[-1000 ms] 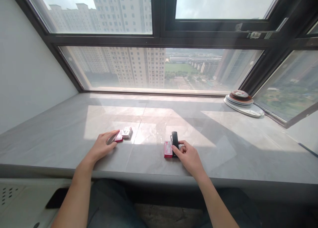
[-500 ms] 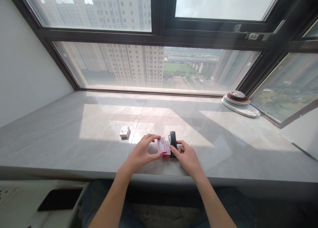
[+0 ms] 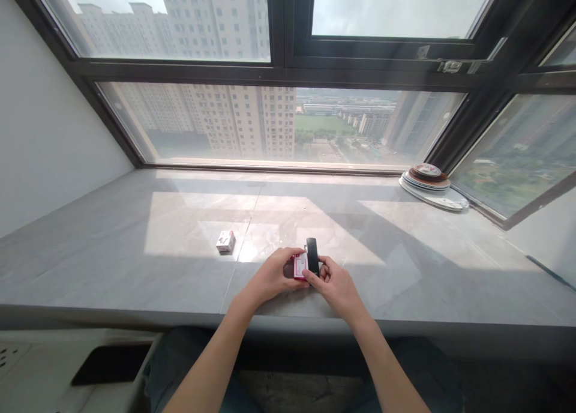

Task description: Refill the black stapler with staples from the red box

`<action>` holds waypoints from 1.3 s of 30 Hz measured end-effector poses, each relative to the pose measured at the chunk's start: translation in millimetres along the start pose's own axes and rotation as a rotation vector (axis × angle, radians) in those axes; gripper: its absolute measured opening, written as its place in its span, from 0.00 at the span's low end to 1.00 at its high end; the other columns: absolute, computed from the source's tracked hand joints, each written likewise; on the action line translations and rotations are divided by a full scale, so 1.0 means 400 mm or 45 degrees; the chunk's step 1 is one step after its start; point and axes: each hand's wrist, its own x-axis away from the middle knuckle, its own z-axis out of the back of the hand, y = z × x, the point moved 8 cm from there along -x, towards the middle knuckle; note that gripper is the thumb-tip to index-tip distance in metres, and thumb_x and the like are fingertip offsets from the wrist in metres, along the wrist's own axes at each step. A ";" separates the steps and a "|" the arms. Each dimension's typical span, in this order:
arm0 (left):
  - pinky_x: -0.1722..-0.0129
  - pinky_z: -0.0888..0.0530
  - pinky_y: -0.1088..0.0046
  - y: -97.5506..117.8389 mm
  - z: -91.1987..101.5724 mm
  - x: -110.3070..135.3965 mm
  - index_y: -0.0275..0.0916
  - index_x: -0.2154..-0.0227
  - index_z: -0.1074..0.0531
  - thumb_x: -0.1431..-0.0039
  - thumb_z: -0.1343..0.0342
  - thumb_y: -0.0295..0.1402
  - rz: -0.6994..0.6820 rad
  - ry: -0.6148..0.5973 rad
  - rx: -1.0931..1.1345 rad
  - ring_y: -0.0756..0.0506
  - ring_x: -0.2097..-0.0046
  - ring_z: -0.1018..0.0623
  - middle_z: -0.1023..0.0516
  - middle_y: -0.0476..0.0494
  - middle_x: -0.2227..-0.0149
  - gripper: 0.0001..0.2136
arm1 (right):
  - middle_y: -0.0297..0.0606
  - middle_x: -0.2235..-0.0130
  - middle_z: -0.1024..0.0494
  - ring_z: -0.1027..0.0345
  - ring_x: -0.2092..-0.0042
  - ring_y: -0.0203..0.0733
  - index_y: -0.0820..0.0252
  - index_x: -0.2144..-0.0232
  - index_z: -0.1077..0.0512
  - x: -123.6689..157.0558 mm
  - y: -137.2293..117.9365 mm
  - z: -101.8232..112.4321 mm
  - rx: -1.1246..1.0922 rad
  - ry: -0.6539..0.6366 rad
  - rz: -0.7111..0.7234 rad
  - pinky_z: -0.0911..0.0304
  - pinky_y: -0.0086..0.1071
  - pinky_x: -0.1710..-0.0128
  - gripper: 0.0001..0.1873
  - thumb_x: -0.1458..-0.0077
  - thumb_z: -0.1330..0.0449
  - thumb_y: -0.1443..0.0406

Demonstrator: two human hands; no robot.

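My left hand (image 3: 270, 277) and my right hand (image 3: 338, 286) meet over a small stack of red-and-white boxes (image 3: 300, 265) on the grey stone sill (image 3: 135, 263). The left fingers curl round the boxes from the left. My right hand's fingers pinch at the boxes' right side, next to a black stapler-like object (image 3: 312, 256) lying just beyond them. I cannot tell whether the right fingers grip the boxes or the black object. A single small white-and-red box (image 3: 225, 241) lies alone to the left.
A stack of round plates or discs (image 3: 432, 185) sits at the back right by the window frame (image 3: 279, 71). The sill's front edge runs just under my wrists. A white unit with a dark slot (image 3: 103, 365) is at lower left.
My left hand carried a red-and-white box from beside the white box over to the box by the stapler-like object. Both hands now close on that stack. The white box stays alone.
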 end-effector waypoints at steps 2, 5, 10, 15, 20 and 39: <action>0.41 0.29 0.55 0.015 0.007 0.009 0.52 0.36 0.34 0.53 0.26 0.48 -0.036 -0.003 -0.056 0.34 0.40 0.29 0.29 0.40 0.41 0.41 | 0.29 0.74 0.30 0.34 0.72 0.39 0.57 0.48 0.26 0.005 0.008 0.006 -0.019 0.037 -0.030 0.42 0.31 0.71 0.32 0.46 0.34 0.43; 0.36 0.34 0.55 -0.002 0.091 0.039 0.55 0.33 0.38 0.47 0.31 0.53 0.003 0.144 -0.220 0.35 0.34 0.37 0.35 0.41 0.36 0.40 | 0.29 0.73 0.30 0.33 0.71 0.41 0.58 0.40 0.30 0.023 0.027 0.025 -0.015 0.149 -0.121 0.39 0.32 0.69 0.41 0.48 0.34 0.41; 0.45 0.31 0.54 -0.186 0.416 0.165 0.43 0.41 0.29 0.34 0.50 0.56 0.709 0.928 -0.643 0.32 0.42 0.30 0.29 0.34 0.47 0.28 | 0.30 0.73 0.29 0.31 0.71 0.44 0.56 0.32 0.37 0.042 0.029 0.018 0.167 0.050 -0.185 0.41 0.33 0.71 0.51 0.51 0.32 0.41; 0.61 0.32 0.68 -0.279 0.398 0.093 0.42 0.45 0.28 0.32 0.57 0.54 0.744 0.455 -0.514 0.41 0.62 0.22 0.22 0.45 0.65 0.26 | 0.33 0.68 0.21 0.27 0.67 0.46 0.47 0.41 0.29 0.021 -0.013 0.003 0.294 -0.085 -0.073 0.44 0.31 0.71 0.40 0.55 0.28 0.47; 0.64 0.33 0.70 -0.187 0.197 -0.051 0.43 0.47 0.28 0.30 0.57 0.54 0.524 0.230 -0.460 0.43 0.64 0.21 0.19 0.46 0.65 0.24 | 0.33 0.64 0.18 0.25 0.63 0.48 0.47 0.49 0.27 0.008 -0.036 -0.002 0.318 -0.127 -0.007 0.45 0.31 0.68 0.29 0.52 0.28 0.50; 0.59 0.29 0.64 -0.025 -0.091 -0.126 0.37 0.42 0.35 0.24 0.72 0.43 0.502 0.037 -0.797 0.37 0.56 0.18 0.19 0.35 0.60 0.25 | 0.33 0.64 0.19 0.28 0.64 0.46 0.50 0.48 0.26 -0.023 -0.003 0.063 0.414 -0.303 0.033 0.44 0.30 0.66 0.24 0.45 0.34 0.51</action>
